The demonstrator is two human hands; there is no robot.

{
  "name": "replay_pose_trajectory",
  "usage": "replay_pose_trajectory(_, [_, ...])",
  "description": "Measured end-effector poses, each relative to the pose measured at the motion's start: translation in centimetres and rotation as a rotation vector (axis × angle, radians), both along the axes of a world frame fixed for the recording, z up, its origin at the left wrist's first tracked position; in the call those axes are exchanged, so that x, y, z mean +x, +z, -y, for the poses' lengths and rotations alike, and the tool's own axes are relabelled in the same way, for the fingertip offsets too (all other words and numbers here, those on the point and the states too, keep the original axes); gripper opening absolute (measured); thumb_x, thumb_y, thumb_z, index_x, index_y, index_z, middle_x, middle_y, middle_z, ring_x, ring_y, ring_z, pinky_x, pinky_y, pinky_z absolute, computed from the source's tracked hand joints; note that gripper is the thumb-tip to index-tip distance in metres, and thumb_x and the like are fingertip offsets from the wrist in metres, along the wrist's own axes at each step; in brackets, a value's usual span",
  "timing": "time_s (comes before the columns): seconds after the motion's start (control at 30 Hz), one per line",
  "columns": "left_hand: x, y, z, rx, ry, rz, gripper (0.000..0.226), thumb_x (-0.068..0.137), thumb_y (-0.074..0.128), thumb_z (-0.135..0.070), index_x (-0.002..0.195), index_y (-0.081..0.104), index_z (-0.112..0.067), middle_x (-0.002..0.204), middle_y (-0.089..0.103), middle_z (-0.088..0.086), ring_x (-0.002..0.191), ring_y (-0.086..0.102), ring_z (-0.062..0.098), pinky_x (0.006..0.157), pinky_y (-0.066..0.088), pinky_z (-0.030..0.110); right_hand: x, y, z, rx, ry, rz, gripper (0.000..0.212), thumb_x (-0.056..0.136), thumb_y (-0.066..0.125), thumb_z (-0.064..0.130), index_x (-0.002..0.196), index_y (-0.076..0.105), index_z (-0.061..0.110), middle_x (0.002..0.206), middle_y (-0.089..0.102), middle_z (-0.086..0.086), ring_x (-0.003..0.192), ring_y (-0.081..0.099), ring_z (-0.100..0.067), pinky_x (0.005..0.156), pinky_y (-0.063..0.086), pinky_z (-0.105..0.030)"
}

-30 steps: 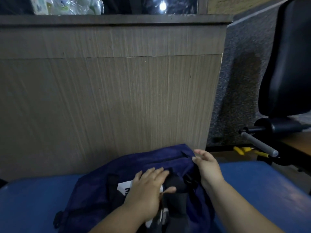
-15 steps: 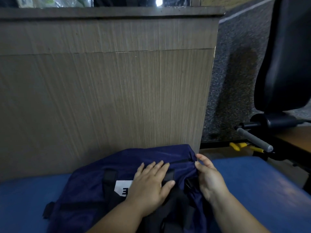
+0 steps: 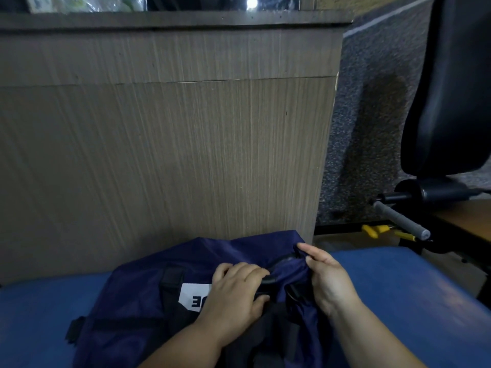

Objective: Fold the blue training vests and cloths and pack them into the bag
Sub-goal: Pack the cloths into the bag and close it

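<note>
A blue padded table (image 3: 39, 314) runs across the bottom of the view, set against a tall wood-grain panel (image 3: 170, 142). On the table, pushed up to the foot of that panel, lies the navy bag (image 3: 138, 301), slumped and creased. A short black tab (image 3: 75, 328) sticks out at its left end, and a white label (image 3: 194, 296) with dark letters sits on its upper face.

Just right of the label, the left hand (image 3: 233, 290) rests on top of the bag with its fingers curled down and its thumb tucked underneath, gripping a black strap (image 3: 265, 281) between them. Beside it, at the bag's right end, the right hand (image 3: 326, 277) pinches a fold of the navy fabric between thumb and forefinger, close to the end of the dark zip line; its other fingers are loosely bent behind. Dark material lies below both hands, too dim to tell apart.

Further right, beyond the table edge, a yellow-handled tool (image 3: 374, 229) lies on the floor, a grey grip bar (image 3: 401, 220) juts out, and a black padded seat (image 3: 449, 88) stands above it.
</note>
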State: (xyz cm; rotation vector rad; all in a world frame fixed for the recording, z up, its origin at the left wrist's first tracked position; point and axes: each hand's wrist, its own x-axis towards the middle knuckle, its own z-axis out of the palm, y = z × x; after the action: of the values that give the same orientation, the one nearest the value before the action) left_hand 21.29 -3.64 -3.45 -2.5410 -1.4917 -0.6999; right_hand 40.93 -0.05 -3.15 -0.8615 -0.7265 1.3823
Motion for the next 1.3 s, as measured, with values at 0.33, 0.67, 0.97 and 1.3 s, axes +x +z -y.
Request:
replay_pose_trajectory(0.33, [2.2,4.0,-0.5,-0.012,0.007,0.153,0.042,0.095,0.026,-0.055,0.124,0.048,-0.035,0.109,0.059,-0.020,0.105,0.050,0.001,0.097,0.023,0.025,0.4,0.7,0.6,0.060,-0.026,0.166,0.029,0.099,0.044,-0.003,0.106,0.070,0.009,0.097,0.071,-0.026,0.085,0.062,-0.034,0.073,0.053,-0.039])
replay_pose_trajectory(0.67, [6.3,7.9,-4.9,-0.600,0.134,0.084,0.032,0.098,0.043,-0.051,0.103,0.057,-0.023,0.103,0.062,-0.001,0.105,0.056,0.022,0.092,0.039,0.038,0.6,0.3,0.5,0.108,-0.059,0.290,0.029,0.098,0.049,-0.001,0.100,0.071,0.018,0.084,0.072,-0.009,0.073,0.061,-0.024,0.063,0.051,-0.033])
replay_pose_trajectory(0.97, [5.1,10.3,-6.0,-0.948,0.070,0.496,0.029,0.103,0.047,-0.026,0.082,0.061,-0.012,0.071,0.058,0.002,0.058,0.051,0.008,0.053,0.043,0.013,0.9,0.5,0.0,0.235,0.011,0.633,0.038,0.093,0.059,0.006,0.099,0.076,0.039,0.116,0.065,0.007,0.108,0.061,-0.004,0.101,0.044,-0.027])
replay_pose_trajectory(1.3, [5.4,11.9,-5.9,-0.828,0.146,0.263,0.025,0.095,0.055,-0.025,0.073,0.060,-0.014,0.066,0.060,0.000,0.055,0.049,0.009,0.056,0.040,0.022,0.9,-0.4,-0.5,0.235,-0.113,0.547,0.023,0.089,0.067,0.006,0.089,0.079,0.025,0.100,0.074,0.004,0.099,0.067,-0.007,0.095,0.049,-0.028])
